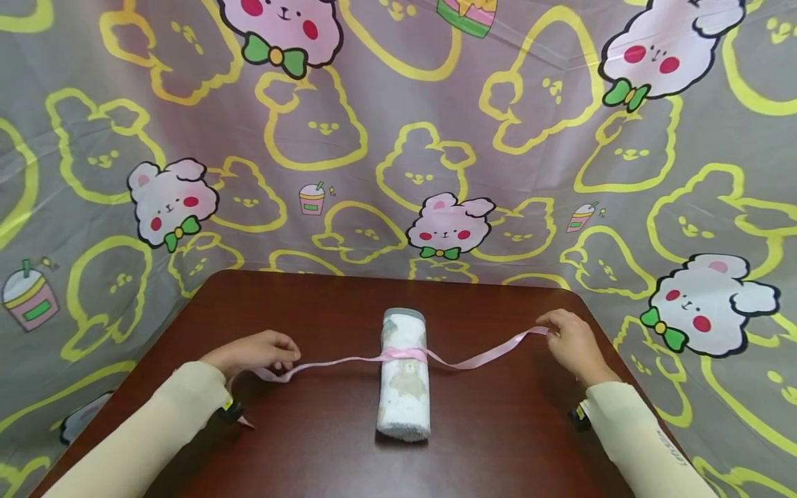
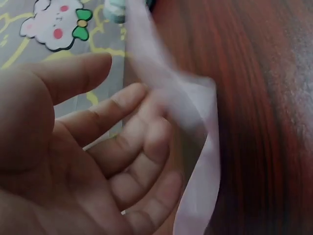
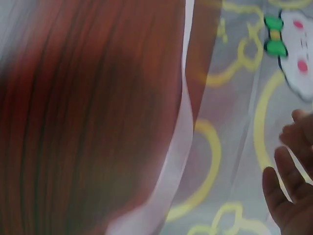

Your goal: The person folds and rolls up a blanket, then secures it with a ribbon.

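Note:
A rolled white towel with faint grey-beige patches lies lengthwise on the table. A pink ribbon wraps its middle, and its two tails stretch out left and right. My left hand is at the left tail with loosely bent fingers; in the left wrist view the ribbon runs just past the fingertips, with thumb and fingers apart. My right hand is by the end of the right tail. In the right wrist view its fingers are spread, and the ribbon hangs apart from them.
The dark red-brown wooden table has its back edge against a grey curtain printed with yellow outlines and white cartoon animals. The curtain also stands along both sides. Dark wrist cameras sit on both cream sleeves.

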Action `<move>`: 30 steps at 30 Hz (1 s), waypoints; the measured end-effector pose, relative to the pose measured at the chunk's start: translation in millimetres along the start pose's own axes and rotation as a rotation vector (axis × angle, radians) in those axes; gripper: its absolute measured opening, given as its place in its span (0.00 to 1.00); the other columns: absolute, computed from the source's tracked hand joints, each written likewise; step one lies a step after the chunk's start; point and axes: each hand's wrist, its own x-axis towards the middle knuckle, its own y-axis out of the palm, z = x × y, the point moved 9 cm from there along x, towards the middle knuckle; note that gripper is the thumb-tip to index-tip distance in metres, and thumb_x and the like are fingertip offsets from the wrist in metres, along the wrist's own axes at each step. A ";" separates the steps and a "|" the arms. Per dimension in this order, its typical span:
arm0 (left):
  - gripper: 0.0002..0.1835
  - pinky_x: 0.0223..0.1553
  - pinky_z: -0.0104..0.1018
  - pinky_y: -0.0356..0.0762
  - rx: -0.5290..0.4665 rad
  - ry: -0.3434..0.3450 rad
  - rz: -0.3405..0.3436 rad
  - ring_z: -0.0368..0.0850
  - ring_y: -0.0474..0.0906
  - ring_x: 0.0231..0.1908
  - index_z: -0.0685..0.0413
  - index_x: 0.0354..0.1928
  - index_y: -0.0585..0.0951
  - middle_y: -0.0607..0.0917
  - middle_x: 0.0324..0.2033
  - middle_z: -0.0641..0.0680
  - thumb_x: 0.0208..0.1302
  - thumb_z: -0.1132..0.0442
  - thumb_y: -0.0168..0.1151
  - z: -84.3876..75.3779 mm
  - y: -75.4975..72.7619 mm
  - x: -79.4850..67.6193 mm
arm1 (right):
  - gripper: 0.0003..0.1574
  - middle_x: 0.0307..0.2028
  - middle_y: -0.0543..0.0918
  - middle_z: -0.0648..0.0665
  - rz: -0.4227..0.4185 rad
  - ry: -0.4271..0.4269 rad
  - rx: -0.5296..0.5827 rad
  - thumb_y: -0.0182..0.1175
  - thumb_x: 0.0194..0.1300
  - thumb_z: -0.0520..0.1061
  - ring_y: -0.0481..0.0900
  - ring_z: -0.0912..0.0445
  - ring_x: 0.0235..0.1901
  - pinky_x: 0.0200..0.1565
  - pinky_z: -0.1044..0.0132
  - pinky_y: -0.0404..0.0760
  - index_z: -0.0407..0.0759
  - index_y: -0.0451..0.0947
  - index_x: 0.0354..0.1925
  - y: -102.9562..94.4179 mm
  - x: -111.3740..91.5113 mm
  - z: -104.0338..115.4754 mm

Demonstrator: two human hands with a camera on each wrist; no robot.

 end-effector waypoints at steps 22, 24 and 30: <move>0.23 0.33 0.39 0.75 0.109 0.238 -0.031 0.46 0.78 0.28 0.64 0.32 0.81 0.82 0.25 0.55 0.78 0.55 0.44 -75.3 106.5 77.1 | 0.15 0.39 0.82 0.53 0.413 -0.176 0.415 0.66 0.59 0.36 0.80 0.59 0.41 0.45 0.58 0.79 0.47 0.80 0.46 141.2 10.1 159.8; 0.25 0.29 0.38 0.74 0.053 0.208 0.002 0.45 0.76 0.25 0.66 0.30 0.80 0.81 0.23 0.54 0.78 0.54 0.45 -72.2 111.6 80.8 | 0.11 0.38 0.83 0.53 0.391 -0.158 0.409 0.64 0.63 0.37 0.79 0.60 0.38 0.43 0.59 0.79 0.49 0.80 0.44 141.4 11.6 158.4; 0.15 0.28 0.35 0.68 -0.106 0.151 0.035 0.42 0.69 0.25 0.67 0.34 0.80 0.76 0.24 0.51 0.71 0.60 0.57 -65.8 110.7 84.3 | 0.10 0.32 0.84 0.50 0.452 -0.043 0.586 0.61 0.68 0.39 0.82 0.57 0.32 0.35 0.60 0.81 0.46 0.80 0.47 147.6 17.8 147.4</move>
